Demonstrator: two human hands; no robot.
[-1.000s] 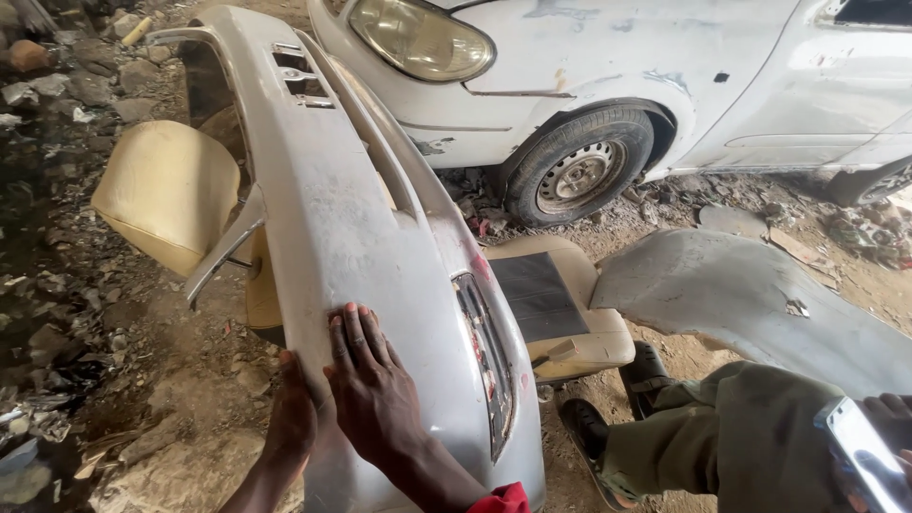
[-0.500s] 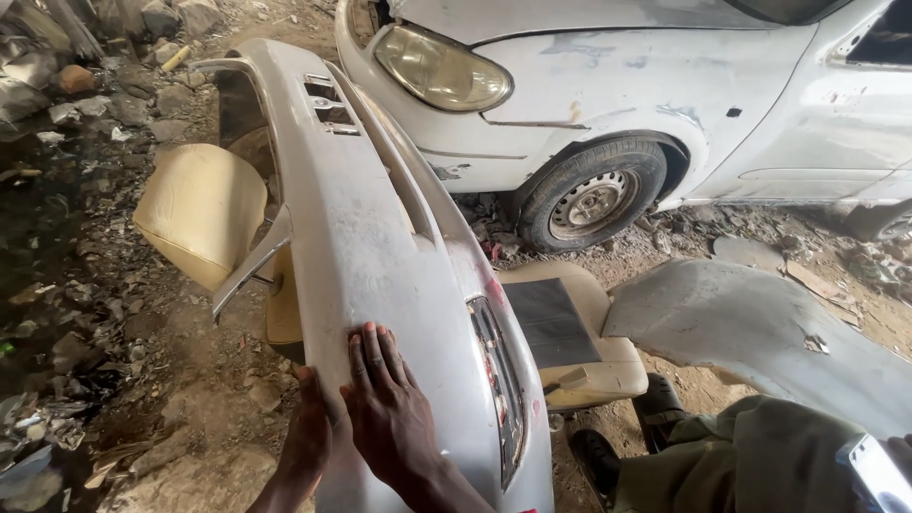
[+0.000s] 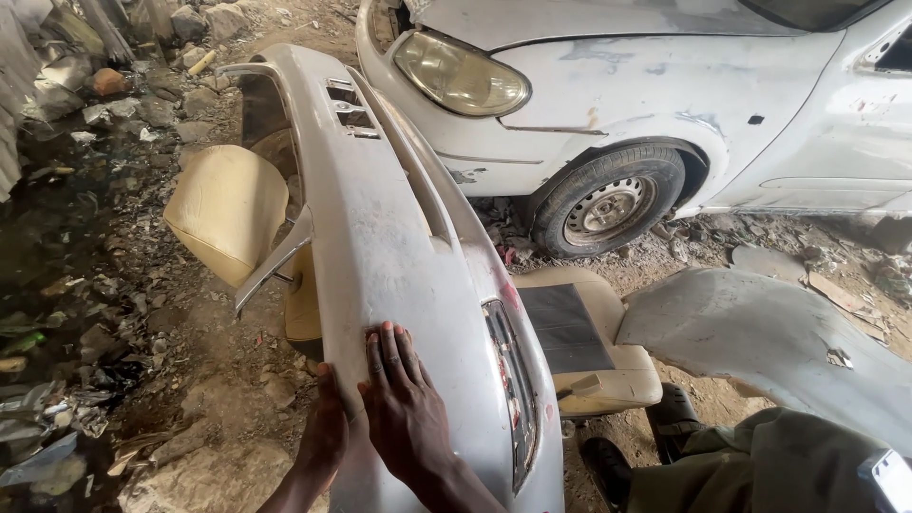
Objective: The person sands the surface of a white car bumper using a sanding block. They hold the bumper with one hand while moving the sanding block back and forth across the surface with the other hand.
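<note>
Both hands lie open and flat on the near end of the grey bumper (image 3: 380, 237), right hand (image 3: 404, 408) on its face, left hand (image 3: 328, 432) on its left edge, gripping nothing, while its long axis runs away toward the far white car (image 3: 665, 95).

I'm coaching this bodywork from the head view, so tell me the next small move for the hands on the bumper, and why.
Probably slide the right hand a little further up the grey bumper. Its palm lies flat on the dusty, matte face near the lower end, the left hand steadies the edge beside it, and most of the panel above is uncovered.
</note>
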